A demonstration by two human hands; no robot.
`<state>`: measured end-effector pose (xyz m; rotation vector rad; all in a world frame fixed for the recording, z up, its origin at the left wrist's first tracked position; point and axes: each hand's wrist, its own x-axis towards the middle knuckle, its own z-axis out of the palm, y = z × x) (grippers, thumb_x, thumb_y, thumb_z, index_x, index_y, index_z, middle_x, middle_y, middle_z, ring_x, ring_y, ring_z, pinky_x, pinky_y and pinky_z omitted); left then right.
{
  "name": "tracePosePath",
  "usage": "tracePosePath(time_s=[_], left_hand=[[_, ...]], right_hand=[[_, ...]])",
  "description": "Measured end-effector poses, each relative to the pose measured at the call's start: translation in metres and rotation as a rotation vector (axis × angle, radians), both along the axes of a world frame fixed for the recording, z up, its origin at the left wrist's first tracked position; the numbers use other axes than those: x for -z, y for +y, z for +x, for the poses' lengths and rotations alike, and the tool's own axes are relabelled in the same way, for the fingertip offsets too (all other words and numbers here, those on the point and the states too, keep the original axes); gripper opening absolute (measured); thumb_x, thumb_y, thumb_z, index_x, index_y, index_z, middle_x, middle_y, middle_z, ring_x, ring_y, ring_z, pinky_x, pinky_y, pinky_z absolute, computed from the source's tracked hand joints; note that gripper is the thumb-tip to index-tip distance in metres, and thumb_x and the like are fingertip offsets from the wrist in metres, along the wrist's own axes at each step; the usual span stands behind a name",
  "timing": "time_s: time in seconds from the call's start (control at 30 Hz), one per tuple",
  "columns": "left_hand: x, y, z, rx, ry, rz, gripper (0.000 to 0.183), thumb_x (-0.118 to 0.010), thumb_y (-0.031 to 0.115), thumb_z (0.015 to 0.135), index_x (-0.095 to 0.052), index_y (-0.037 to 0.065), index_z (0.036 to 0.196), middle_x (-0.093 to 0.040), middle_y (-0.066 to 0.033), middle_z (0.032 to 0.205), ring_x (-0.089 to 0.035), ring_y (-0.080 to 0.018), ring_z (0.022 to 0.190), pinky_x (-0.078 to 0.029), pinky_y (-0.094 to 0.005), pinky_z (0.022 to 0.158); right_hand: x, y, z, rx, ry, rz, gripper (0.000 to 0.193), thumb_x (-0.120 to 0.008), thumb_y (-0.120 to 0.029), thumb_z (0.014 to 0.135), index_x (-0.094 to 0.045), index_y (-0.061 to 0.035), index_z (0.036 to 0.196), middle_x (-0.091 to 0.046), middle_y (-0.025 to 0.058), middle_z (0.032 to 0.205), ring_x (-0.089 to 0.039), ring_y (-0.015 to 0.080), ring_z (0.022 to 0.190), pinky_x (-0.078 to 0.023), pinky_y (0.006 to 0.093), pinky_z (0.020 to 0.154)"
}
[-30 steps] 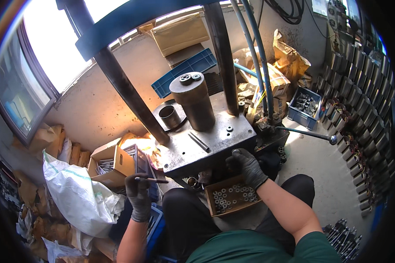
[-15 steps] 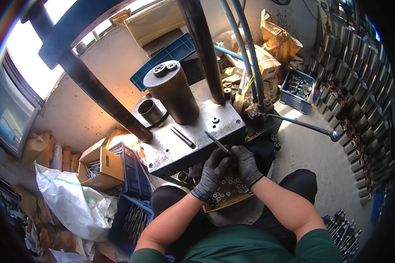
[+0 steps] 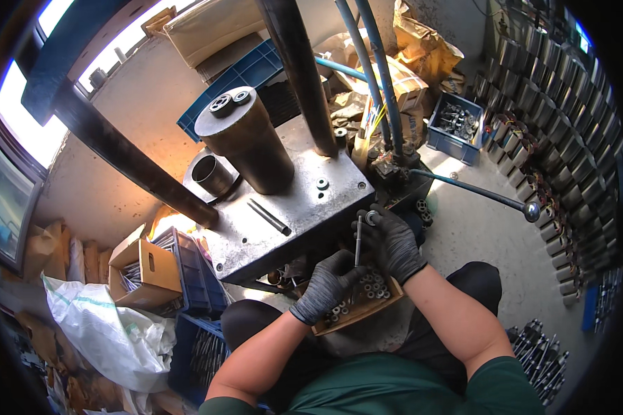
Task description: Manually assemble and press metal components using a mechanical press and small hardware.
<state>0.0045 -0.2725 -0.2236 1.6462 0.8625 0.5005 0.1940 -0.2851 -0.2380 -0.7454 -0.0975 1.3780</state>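
A thin, dark steel rod point(image 3: 358, 241) is held upright between the two gloved hands, just in front of the near edge of the grey steel press plate point(image 3: 284, 214); the lower end of the rod is pinched by the closed fingers of the left hand point(image 3: 327, 282), which is covered by a dark grey knitted glove; the right hand point(image 3: 392, 241), gloved alike, is curled beside the top of the rod, and a small round metal ring point(image 3: 372, 218) is gripped at its fingertips, just beside the rod's upper end; whether the ring is already threaded on the rod cannot be told. Directly beneath both hands a shallow brown cardboard tray point(image 3: 356, 312) filled with small metal rings is rested on the person's lap. On the plate a tall dark steel cylinder point(image 3: 246, 142) is stood upright, with a short open steel sleeve point(image 3: 212, 174) just to its left and a loose dark pin point(image 3: 268, 216) laid flat nearer the hands; a long lever with a round knob point(image 3: 531, 210) is extended to the right; a blue plastic crate of metal parts point(image 3: 457, 124) is seen beyond it.
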Motion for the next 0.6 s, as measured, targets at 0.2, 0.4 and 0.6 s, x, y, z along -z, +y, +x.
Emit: tracePosePath(time_s=[0.2,0.4,0.6], left_hand=[[0.001,0.000,-0.002,0.025,0.117,0.094,0.023,-0.078,0.021,0.095,-0.068,0.002,0.104,-0.069,-0.0068,0.089,-0.063,-0.0133,0.085,-0.054,-0.0348,0.080],[0.003,0.000,-0.003,-0.009,0.066,0.090,0.023,-0.079,0.022,0.096,-0.068,0.002,0.100,-0.068,-0.0041,0.085,-0.061,-0.0103,0.079,-0.054,-0.0313,0.074],[-0.001,-0.003,0.002,-0.034,0.020,0.078,0.026,-0.080,0.024,0.096,-0.069,0.002,0.104,-0.068,-0.0018,0.087,-0.061,-0.0083,0.081,-0.054,-0.0293,0.073]], right_hand=[[-0.019,-0.008,-0.007,-0.113,-0.198,0.039,0.041,-0.068,-0.014,0.101,-0.056,-0.0019,0.138,-0.071,0.0123,0.123,-0.070,0.0264,0.112,-0.059,0.0438,0.095],[0.009,-0.007,0.005,-0.124,-0.538,0.164,0.043,-0.068,-0.028,0.102,-0.061,-0.0026,0.135,-0.072,0.0120,0.120,-0.071,0.0198,0.105,-0.063,0.0435,0.089],[-0.015,-0.016,0.001,-0.412,-0.412,-0.037,0.032,-0.072,-0.029,0.101,-0.068,-0.0075,0.124,-0.074,0.0071,0.108,-0.072,0.0166,0.097,-0.061,0.0375,0.090]])
